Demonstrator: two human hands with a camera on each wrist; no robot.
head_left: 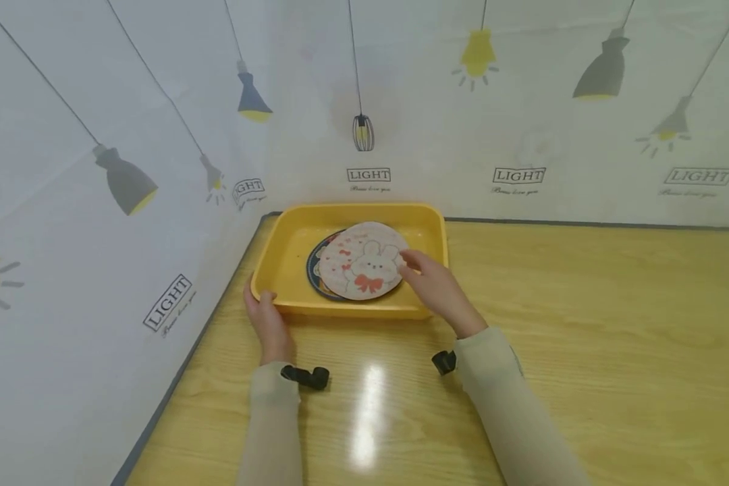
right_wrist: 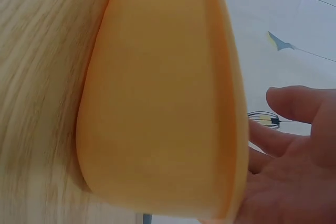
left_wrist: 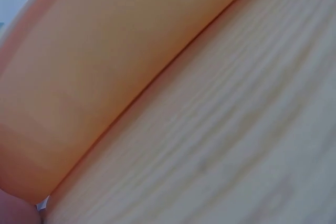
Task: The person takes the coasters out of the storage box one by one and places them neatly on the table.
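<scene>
A rectangular yellow tray with rounded corners, apparently plastic [head_left: 288,253], is set on the pale wood-grain worktop [head_left: 613,324] against the printed white backdrop [head_left: 522,135]. Inside it, a flat pale pink disc printed with a white rabbit and a red bow [head_left: 367,262] is laid over a dark blue printed disc [head_left: 312,266], of which only a crescent is left uncovered on the left.

The tray's near left corner is gripped by the left hand [head_left: 270,331], its thumb hooked over the rim and its fingers set against the outside. The right hand [head_left: 434,287] is reached over the near wall at the pink disc's right edge. Nothing is clasped between its thumb and forefinger: in the right wrist view they are held loosely apart, the thumb above the rim. Whether the pink disc is touched by the lower fingertips cannot be told, as they are hidden by the tray wall.

For clean handling, the tray is best braced at its corner without being tilted. The pink disc should be worked by its edge with light, flat fingers, since the blue disc could easily be dragged along if much downward pressure were applied.
</scene>
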